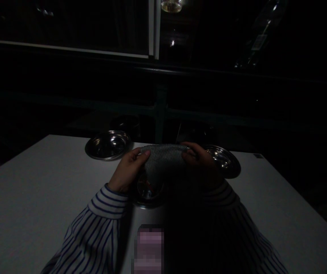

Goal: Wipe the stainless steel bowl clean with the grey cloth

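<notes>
A grey cloth [165, 160] is stretched between my two hands above the white table. My left hand [129, 167] pinches its left upper corner, thumb on the near side. At the right upper corner my right hand [199, 158] grips it, and much of that hand lies in deep shadow. Below the cloth, partly covered by it, a shiny metal bowl [146, 205] stands on the table with something reddish showing in it, too dark to make out.
A metal bowl [108, 145] stands at the table's back left, another metal bowl [226, 161] at the back right. A phone-like object [149, 249], pixelated, lies near the front of the white table [38, 190]. Beyond are a dark railing [163, 70] and a clear bottle [262, 38].
</notes>
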{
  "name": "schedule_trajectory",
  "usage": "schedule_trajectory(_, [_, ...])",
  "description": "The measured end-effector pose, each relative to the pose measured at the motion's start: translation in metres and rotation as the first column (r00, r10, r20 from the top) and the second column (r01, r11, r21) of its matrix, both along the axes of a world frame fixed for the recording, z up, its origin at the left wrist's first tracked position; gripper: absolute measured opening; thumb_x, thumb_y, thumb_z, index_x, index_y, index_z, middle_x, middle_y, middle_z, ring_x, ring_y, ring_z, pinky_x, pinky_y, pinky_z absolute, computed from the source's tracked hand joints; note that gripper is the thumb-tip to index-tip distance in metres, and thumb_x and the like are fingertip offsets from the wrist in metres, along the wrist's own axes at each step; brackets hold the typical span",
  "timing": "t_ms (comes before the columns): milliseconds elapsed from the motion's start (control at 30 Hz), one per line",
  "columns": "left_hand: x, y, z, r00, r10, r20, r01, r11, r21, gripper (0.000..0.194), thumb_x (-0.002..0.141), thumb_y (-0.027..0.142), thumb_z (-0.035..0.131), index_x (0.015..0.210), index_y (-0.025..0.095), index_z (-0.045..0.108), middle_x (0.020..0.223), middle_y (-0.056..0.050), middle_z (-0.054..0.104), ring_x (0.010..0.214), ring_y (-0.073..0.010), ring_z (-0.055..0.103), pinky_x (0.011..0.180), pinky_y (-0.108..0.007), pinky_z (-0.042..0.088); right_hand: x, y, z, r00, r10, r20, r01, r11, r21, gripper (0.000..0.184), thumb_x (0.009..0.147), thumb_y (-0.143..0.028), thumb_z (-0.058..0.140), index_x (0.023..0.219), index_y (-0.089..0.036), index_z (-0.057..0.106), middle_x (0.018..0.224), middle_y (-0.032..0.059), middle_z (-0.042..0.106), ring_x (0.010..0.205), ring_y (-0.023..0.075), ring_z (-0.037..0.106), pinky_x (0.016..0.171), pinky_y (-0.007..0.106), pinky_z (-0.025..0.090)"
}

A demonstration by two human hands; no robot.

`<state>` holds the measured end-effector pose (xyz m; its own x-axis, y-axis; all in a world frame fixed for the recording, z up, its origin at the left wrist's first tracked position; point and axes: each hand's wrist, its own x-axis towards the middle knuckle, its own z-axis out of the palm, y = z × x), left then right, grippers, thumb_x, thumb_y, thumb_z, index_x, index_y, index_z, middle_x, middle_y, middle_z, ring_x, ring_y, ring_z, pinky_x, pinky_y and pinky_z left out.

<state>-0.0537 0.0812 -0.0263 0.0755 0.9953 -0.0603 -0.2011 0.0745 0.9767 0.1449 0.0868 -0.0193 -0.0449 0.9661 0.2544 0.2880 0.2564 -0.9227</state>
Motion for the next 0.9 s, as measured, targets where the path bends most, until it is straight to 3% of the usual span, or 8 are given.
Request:
schedule_trajectory(233, [0.0032,0.0013,-0.0002,0.988,0.143,0.057,-0.144,0.99,0.009,0.032,0.072,0.038,0.065,0.096,0.016,0.063,0.075,0.0,0.067,0.064,-0.0131,0.061,0.059,-0.024,0.047,-0.0008,0.0021,-0.0045,0.998,0.029,-0.052,-0.031,0.999,-0.041,0.035,0.073,-0.031,0.054,0.104,-0.018,0.058,0.068,-0.0002,0.06,0.062,0.0122,0.057,0.054,0.023,0.042])
schedule_trajectory(600, [0.0001,0.0028,-0.0023,0.994,0.11,-0.019,-0.109,0.993,0.043,0.037,0.072,0.043,0.064,0.098,0.017,0.063,0.074,0.0,0.068,0.065,-0.0145,0.062,0.059,-0.024,0.046,0.0,0.0033,-0.0056,0.998,0.024,-0.055,-0.026,0.999,-0.03,0.035,0.073,-0.031,0.052,0.105,-0.018,0.056,0.07,0.0004,0.062,0.063,0.0129,0.059,0.053,0.023,0.043])
schedule_trajectory(900, [-0.0022,0.0029,-0.001,0.995,0.097,0.024,-0.097,0.995,0.036,0.033,0.073,0.04,0.064,0.095,0.015,0.063,0.074,0.0,0.068,0.066,-0.0137,0.062,0.06,-0.023,0.047,0.0003,0.0037,-0.0043,1.0,0.003,-0.013,-0.003,1.0,0.0,0.035,0.074,-0.031,0.052,0.106,-0.017,0.058,0.072,0.0016,0.064,0.066,0.0143,0.06,0.056,0.024,0.044])
